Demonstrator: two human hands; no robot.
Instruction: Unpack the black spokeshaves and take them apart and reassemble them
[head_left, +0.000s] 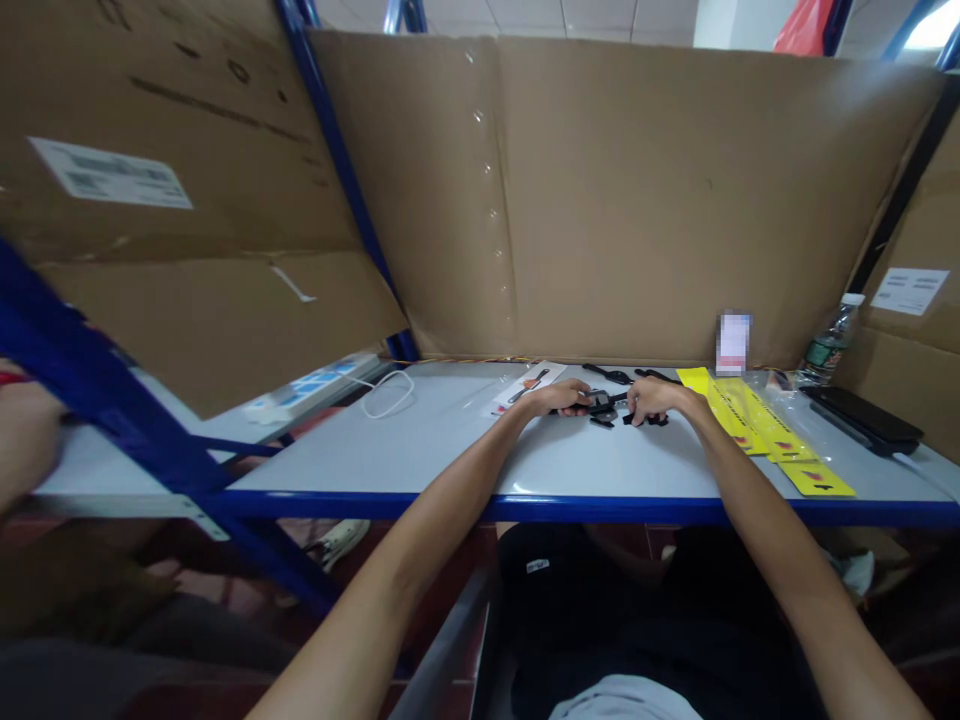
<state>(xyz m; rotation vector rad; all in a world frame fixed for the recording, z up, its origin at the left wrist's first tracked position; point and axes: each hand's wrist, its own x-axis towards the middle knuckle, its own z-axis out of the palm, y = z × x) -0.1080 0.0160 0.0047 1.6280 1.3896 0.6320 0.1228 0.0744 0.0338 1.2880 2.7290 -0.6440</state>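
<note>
Two arms (450, 495): across the front of the table (420, 440).
Yellow cards (765, 425): off to the right, perhaps leaving working room.
Black bits (655, 421): just below the right hand (651, 398), likely for easy reach; partly hidden.
Right hand: fingers bent down; cannot tell what they grip.
Left hand (562, 397): clamped on the device (601, 402), probably to steady it.
Device: between the hands, details too small.
Phone (733, 345): upright behind, screen blurred.
</note>
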